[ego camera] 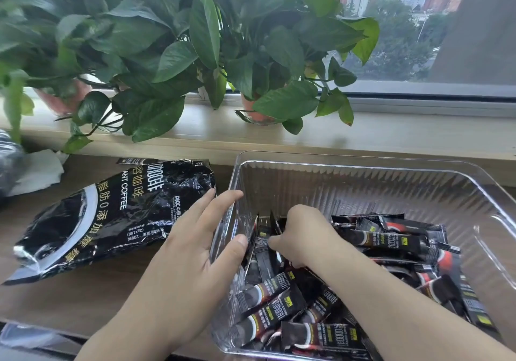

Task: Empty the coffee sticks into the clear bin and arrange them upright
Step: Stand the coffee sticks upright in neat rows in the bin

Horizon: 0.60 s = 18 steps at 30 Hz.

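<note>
The clear bin (pixel 363 165) sat on a wooden desk (pixel 83 299). Most coffee sticks (pixel 391 242) lay flat in a loose heap across its floor, while a few upright sticks (pixel 262 239) stood against its left wall. The left hand (pixel 192 237) pinched that wall, with straight fingers outside the bin and the thumb inside, against the standing sticks. The right hand (pixel 304 235) reached into the bin, its fingers curled down onto those same sticks; whether it actually gripped one could not be told. The black coffee bag (pixel 111 215) lay flat just left of the bin. Potted plants (pixel 173 53) stood on the sill behind the bin.
</note>
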Tool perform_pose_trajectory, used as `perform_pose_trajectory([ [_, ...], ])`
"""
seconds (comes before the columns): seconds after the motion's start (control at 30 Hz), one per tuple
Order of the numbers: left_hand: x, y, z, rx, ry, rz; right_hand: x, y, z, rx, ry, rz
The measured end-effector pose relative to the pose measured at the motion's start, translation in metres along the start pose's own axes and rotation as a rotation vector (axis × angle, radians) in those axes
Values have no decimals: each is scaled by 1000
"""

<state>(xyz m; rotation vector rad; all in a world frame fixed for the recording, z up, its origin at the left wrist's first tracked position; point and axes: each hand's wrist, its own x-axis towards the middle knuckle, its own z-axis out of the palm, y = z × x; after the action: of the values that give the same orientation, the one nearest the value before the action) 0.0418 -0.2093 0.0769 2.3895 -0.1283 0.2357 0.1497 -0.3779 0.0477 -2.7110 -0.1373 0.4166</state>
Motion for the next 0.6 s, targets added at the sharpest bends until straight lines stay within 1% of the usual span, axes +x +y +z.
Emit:
perform_pose_trajectory([
  [0.13, -1, 0, 1, -25, 3, -6, -3, -7, 7, 96, 24, -42],
  [0.27, -1, -1, 0, -13, -2, -5, 0, -14, 17, 23, 45, -94],
  [0.37, 1, -2, 1, -11, -2, 0, 0, -16, 16, 8, 26, -92],
  [0.6, 0, -1, 2, -12, 0, 6, 0, -17, 15, 117, 74, -86],
])
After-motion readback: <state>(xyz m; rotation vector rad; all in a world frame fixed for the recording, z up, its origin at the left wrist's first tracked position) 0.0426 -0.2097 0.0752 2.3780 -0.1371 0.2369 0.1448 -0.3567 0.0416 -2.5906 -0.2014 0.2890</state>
